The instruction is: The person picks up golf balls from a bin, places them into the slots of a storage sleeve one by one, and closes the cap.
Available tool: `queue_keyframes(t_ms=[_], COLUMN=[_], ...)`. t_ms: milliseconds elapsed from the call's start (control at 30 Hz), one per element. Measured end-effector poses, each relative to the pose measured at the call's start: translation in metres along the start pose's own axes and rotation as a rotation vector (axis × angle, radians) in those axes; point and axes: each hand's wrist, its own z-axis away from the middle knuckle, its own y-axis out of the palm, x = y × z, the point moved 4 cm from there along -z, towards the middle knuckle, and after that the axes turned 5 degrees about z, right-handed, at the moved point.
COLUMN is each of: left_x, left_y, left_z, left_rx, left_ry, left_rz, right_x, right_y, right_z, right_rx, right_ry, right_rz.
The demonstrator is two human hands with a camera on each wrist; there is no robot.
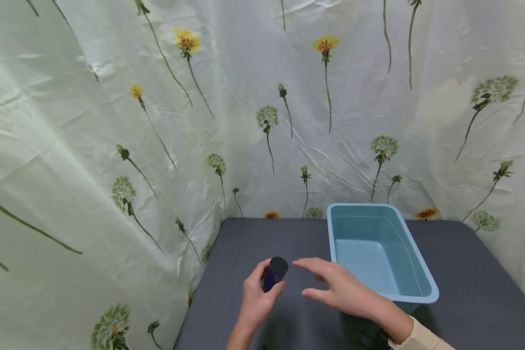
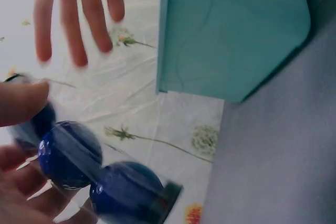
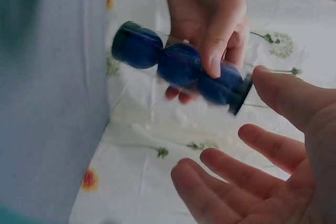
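Observation:
My left hand grips a clear tube of blue balls, with the thumb on one side and the fingers on the other. Three shiny blue balls sit in a row inside it, as the right wrist view shows, and each end has a dark cap. In the head view the tube stands nearly upright above the table. My right hand is held just right of the tube, fingers extended and thumb apart, with nothing in it. From the right wrist, its thumb appears close to the capped end; whether they touch I cannot tell.
A light blue plastic tub stands on the dark grey table at the right, behind my right hand. Behind the table hangs a pale curtain printed with dandelions. Something black shows partly under my right forearm.

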Motion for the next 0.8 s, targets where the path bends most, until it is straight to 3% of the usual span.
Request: queue_keyframes(t_ms=[200, 500, 800], left_x=[0.027, 0.068, 0.097], left_y=[-0.013, -0.031, -0.042], left_z=[-0.015, -0.038, -0.046], left_rx=[-0.12, -0.145, -0.203], left_ry=[-0.068, -0.111, -0.13], left_rz=[-0.043, -0.078, -0.108], right_x=[-0.019, -0.053, -0.074], right_y=[-0.024, -0.057, -0.08], right_z=[0.026, 0.056, 0.085], right_rx=[-0.075, -0.148, -0.185], right_ry=[0.06, 0.12, 0.173], right_rz=[0.178, 0.314, 0.395])
